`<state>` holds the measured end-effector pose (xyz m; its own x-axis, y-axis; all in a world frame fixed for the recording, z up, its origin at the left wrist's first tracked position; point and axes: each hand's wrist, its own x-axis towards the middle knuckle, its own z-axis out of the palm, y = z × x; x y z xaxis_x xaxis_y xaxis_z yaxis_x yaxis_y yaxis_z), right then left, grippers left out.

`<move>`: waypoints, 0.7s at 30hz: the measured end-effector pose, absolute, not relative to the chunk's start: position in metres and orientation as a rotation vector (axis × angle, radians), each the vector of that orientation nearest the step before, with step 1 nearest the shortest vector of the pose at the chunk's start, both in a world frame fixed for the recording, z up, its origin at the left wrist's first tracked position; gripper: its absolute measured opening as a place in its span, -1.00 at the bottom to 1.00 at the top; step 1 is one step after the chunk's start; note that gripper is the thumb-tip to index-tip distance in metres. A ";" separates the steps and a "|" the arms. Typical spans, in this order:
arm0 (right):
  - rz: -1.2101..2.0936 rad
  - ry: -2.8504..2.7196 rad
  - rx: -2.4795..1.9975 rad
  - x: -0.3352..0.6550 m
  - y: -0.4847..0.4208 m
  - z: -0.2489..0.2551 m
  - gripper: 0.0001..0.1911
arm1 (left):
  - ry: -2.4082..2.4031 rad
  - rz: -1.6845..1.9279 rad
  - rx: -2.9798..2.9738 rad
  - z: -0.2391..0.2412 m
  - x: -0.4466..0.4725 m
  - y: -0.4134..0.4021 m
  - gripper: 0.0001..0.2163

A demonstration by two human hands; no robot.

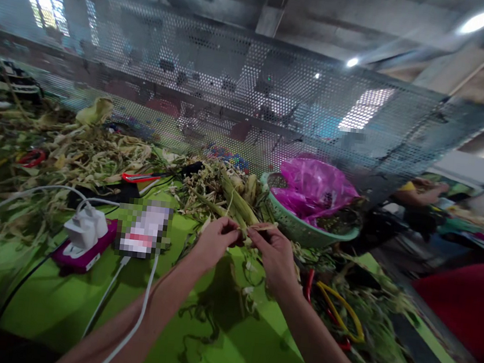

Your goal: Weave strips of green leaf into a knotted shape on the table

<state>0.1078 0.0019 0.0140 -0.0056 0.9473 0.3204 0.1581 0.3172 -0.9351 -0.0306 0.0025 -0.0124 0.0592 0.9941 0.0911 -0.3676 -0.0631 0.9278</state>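
Note:
My left hand (216, 241) and my right hand (276, 256) meet over the green table, fingers of both closed in a pinch. Between them is a pale green husk strip (242, 233), partly covered by the fingertips. Just beyond my hands lies a pile of green and dried husks (210, 186), with long green leaves (239, 204) pointing toward me. Thin scraps of plant hang and lie below my right hand.
A green basin (298, 227) holding a purple plastic bag (315, 190) stands behind my right hand. Yellow-and-red-handled pliers (343, 309) lie to the right. On the left are a phone (147, 229), a purple power strip (80, 256), cables and a red cutter (140, 178). Perforated metal panel (234, 93) behind.

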 end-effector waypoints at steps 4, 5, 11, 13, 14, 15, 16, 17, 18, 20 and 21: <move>0.746 -1.468 -1.134 0.132 0.006 0.031 -0.75 | 0.852 1.338 0.939 -0.007 -0.034 0.001 -0.83; 0.699 -1.503 -1.163 0.144 0.006 0.037 -0.73 | 0.874 1.340 0.921 -0.006 -0.036 0.001 -0.82; 0.349 -1.940 -1.652 0.245 -0.022 0.053 -0.77 | 0.907 1.364 0.863 -0.006 -0.041 0.001 -0.77; 0.252 -2.004 -1.924 0.266 -0.037 0.045 -0.78 | 0.899 1.349 0.858 -0.005 -0.040 0.000 -0.76; 0.214 -2.032 -2.019 0.271 -0.044 0.039 -0.78 | 0.896 1.343 0.858 -0.005 -0.040 -0.001 -0.77; 0.159 -2.060 -2.083 0.274 -0.049 0.033 -0.78 | 0.895 1.342 0.860 -0.005 -0.040 -0.001 -0.77; 0.091 -2.087 -2.126 0.274 -0.053 0.028 -0.78 | 0.894 1.343 0.859 -0.004 -0.040 -0.002 -0.77; 0.030 -2.108 -2.160 0.272 -0.056 0.023 -0.75 | 0.895 1.347 0.854 -0.003 -0.040 -0.003 -0.78; -0.017 -2.116 -2.194 0.269 -0.057 0.020 -0.71 | 0.897 1.352 0.846 -0.003 -0.041 -0.004 -0.78; -0.040 -2.106 -2.253 0.262 -0.058 0.017 -0.62 | 0.900 1.357 0.827 -0.002 -0.042 -0.005 -0.77; -0.025 -2.093 -2.277 0.259 -0.057 0.018 -0.58 | 0.901 1.357 0.820 -0.002 -0.042 -0.005 -0.76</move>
